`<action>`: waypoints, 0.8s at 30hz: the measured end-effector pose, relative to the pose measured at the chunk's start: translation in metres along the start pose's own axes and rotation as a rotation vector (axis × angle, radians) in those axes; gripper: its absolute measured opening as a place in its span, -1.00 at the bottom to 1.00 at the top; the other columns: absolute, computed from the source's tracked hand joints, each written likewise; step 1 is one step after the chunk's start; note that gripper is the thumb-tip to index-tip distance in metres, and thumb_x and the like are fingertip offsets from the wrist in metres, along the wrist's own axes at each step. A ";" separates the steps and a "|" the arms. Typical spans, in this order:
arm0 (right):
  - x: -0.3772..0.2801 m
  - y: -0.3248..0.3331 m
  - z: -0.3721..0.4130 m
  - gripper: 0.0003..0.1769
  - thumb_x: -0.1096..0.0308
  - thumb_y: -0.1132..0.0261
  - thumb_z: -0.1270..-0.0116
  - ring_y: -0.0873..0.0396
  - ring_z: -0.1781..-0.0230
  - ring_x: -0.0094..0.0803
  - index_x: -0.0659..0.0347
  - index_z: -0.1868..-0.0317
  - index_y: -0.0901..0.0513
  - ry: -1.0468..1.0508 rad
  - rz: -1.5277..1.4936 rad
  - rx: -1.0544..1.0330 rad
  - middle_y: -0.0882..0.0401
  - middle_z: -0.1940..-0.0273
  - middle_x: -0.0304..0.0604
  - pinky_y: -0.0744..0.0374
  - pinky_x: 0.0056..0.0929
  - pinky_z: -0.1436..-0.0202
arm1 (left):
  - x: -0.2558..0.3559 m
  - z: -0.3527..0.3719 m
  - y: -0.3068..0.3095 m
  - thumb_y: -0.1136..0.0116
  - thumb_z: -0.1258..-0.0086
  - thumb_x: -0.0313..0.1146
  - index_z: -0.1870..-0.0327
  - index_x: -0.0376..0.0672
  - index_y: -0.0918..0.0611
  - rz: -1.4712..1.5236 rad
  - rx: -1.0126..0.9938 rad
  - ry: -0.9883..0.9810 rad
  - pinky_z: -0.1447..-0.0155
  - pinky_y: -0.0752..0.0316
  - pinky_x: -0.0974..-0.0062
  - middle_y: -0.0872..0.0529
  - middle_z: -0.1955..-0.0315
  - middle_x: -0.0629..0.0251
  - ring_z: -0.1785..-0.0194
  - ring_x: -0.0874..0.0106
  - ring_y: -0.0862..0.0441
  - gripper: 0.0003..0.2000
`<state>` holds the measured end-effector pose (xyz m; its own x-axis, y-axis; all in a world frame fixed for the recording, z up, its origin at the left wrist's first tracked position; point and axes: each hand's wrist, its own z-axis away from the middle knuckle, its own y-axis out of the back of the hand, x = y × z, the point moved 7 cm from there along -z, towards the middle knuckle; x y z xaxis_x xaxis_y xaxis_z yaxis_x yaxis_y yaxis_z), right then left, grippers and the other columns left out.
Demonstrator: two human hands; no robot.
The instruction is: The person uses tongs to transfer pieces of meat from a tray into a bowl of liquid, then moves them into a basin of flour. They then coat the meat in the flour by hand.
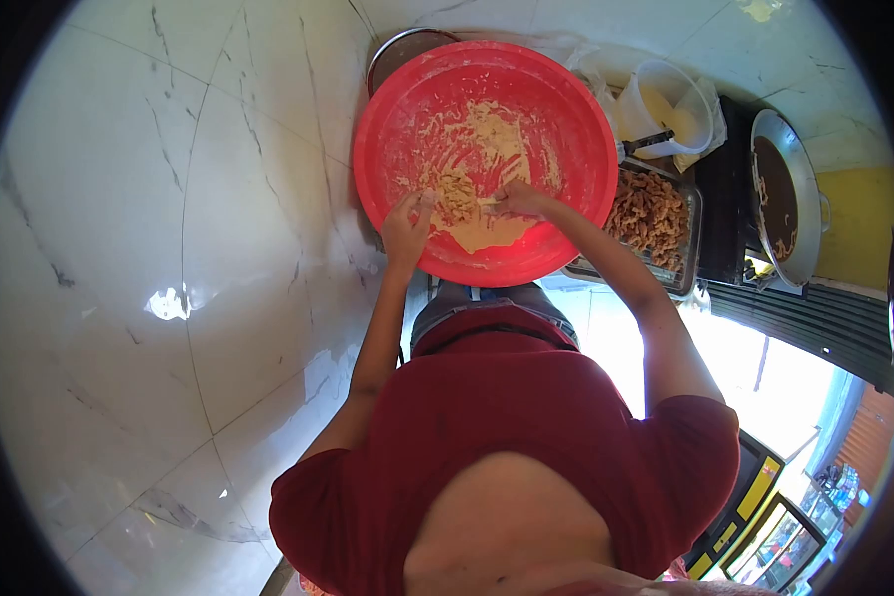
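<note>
A large red basin in front of me holds pale flour spread across its bottom and smeared on its wall. A clump of flour-coated pieces lies in it, between my hands. My left hand is at the clump's left edge, thumb and fingers a little apart and bent toward it. On the other side, my right hand is closed, its fingers low in the flour. A pale, coated bit shows at those fingertips, too small to make out.
Right of the basin, a glass tray holds browned fried pieces. Behind it stands a white bucket with a dark-handled utensil. Farther right, a wide metal pan contains dark oil. A marbled tile wall borders the left.
</note>
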<state>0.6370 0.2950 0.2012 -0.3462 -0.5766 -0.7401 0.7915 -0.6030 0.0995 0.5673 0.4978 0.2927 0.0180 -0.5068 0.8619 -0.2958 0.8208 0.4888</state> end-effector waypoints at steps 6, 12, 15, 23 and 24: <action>0.006 0.016 -0.023 -0.81 0.25 -0.39 -0.12 -0.47 0.60 -0.63 0.20 0.36 -0.72 0.275 0.221 0.184 -0.56 0.59 -0.31 -0.46 -0.53 0.54 | 0.001 0.001 0.000 0.02 -0.42 -0.09 0.19 -0.18 -0.67 -0.006 -0.035 0.013 0.16 -0.46 0.43 -0.69 0.33 0.14 0.26 0.24 -0.63 -0.66; 0.030 0.027 -0.053 -0.89 0.40 -0.33 -0.04 -0.50 0.62 -0.57 0.27 0.43 -0.69 0.106 0.404 0.186 -0.54 0.64 -0.27 -0.47 -0.49 0.54 | 0.004 0.002 0.000 0.04 -0.43 -0.10 0.17 -0.16 -0.67 0.015 -0.039 0.011 0.15 -0.47 0.44 -0.70 0.31 0.18 0.23 0.26 -0.65 -0.67; 0.037 0.041 -0.057 -0.86 0.37 -0.32 -0.02 -0.56 0.58 -0.38 0.30 0.46 -0.66 0.120 0.575 0.329 -0.56 0.62 -0.13 -0.50 -0.40 0.49 | 0.006 0.002 0.002 0.05 -0.43 -0.11 0.17 -0.15 -0.67 0.014 -0.041 0.018 0.14 -0.47 0.44 -0.70 0.30 0.19 0.22 0.26 -0.65 -0.67; 0.044 0.023 -0.078 -0.84 0.41 -0.26 -0.03 -0.62 0.31 -0.01 0.30 0.36 -0.62 0.439 0.788 0.475 -0.61 0.38 0.13 -0.54 -0.16 0.27 | 0.001 0.002 0.000 0.04 -0.43 -0.09 0.17 -0.17 -0.67 -0.009 -0.042 0.015 0.12 -0.47 0.46 -0.71 0.29 0.18 0.21 0.29 -0.65 -0.66; 0.038 0.006 -0.067 -0.84 0.42 -0.25 -0.03 -0.61 0.30 0.01 0.30 0.35 -0.63 0.589 0.874 0.437 -0.61 0.37 0.14 -0.55 -0.15 0.26 | 0.002 0.002 0.000 0.04 -0.43 -0.10 0.15 -0.16 -0.68 -0.023 -0.050 0.031 0.09 -0.47 0.49 -0.72 0.28 0.21 0.19 0.34 -0.66 -0.66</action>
<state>0.6621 0.3069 0.1292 0.6186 -0.6143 -0.4898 0.3630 -0.3295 0.8716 0.5656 0.4968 0.2942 0.0542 -0.5180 0.8536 -0.2470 0.8214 0.5141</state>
